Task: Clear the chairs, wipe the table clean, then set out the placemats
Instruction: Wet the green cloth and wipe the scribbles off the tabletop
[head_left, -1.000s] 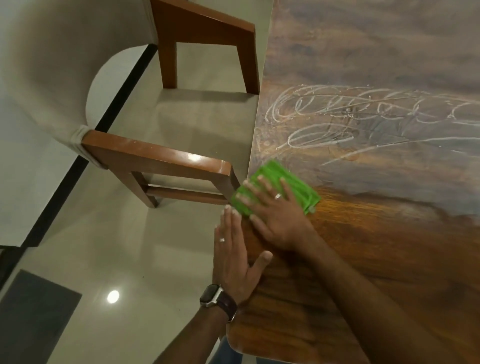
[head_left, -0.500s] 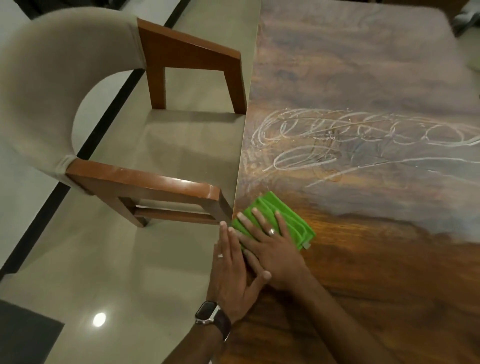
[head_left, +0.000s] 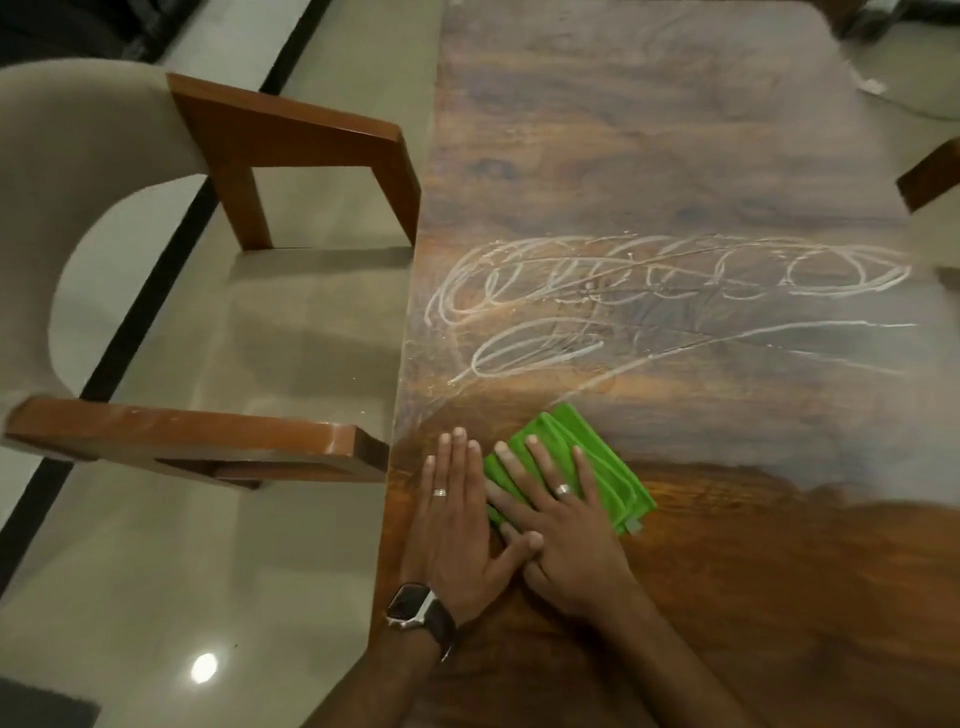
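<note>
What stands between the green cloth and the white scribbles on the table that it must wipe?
Nothing visible. The green cloth lies flat under the right hand, and only bare wood of the table separates it from the white scribbles farther up. The left hand rests beside it, not in that path.

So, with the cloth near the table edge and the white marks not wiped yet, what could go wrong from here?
1. The folded green microfibre cloth lies close to the dark wooden table's left edge; a sideways stroke might push it off beside the beige upholstered wooden armchair.
2. The right hand only presses flat, so the cloth may slip under it.
3. The white looping scribble marks may smear rather than lift.
</note>
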